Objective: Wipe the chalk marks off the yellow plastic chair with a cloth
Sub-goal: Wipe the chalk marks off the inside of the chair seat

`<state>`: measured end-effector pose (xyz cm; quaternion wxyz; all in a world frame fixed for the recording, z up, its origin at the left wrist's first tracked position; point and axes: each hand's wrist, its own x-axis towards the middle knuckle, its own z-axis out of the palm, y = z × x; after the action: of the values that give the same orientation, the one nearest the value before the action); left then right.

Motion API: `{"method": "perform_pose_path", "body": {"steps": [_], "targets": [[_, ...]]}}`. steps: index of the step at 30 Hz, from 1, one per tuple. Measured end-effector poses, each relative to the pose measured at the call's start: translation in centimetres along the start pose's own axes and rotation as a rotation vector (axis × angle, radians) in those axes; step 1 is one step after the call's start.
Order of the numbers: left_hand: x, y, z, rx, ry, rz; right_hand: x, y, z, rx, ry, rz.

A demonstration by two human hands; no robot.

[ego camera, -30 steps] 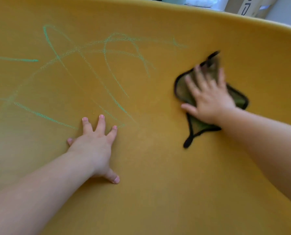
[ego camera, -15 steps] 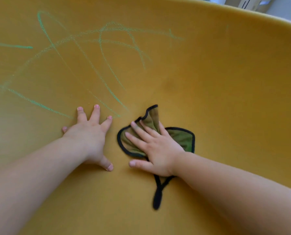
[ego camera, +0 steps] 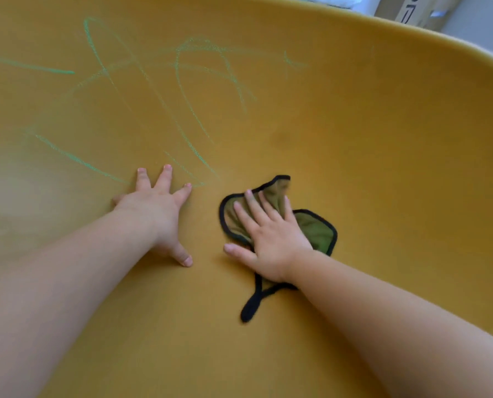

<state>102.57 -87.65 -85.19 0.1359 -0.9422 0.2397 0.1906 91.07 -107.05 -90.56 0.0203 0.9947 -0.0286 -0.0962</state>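
Two hands: right hand [ego camera: 271, 239] presses one cloth [ego camera: 317, 231].

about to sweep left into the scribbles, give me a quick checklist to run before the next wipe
1. Right hand flat on the cloth, fingers spread: ok.
2. Cloth lying on the chair surface: ok.
3. Cloth over the chalk marks: not ok; they lie up and left of it.
4. Left hand bracing on the chair: ok.
5. Sweep path free: not ok; the left hand's fingertips sit at the lowest chalk line.
6. Cloth damp or dry: cannot tell.
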Motion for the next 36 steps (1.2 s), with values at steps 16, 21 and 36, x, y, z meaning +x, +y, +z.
{"method": "perform_pose_path", "body": {"steps": [16,21,36], "targets": [[3.2,9.9,-3.4,0.447,-0.026,0.424,0.3,18.0,-9.1,-0.640,0.164,0.175],[3.4,10.4,-3.6,0.475,-0.062,0.447,4.4,21.2,-15.3,-0.736,0.488,0.346],[3.2,9.9,-3.8,0.414,-0.063,0.476,2.3,21.2,-13.2,-0.758,0.328,0.177]]}}
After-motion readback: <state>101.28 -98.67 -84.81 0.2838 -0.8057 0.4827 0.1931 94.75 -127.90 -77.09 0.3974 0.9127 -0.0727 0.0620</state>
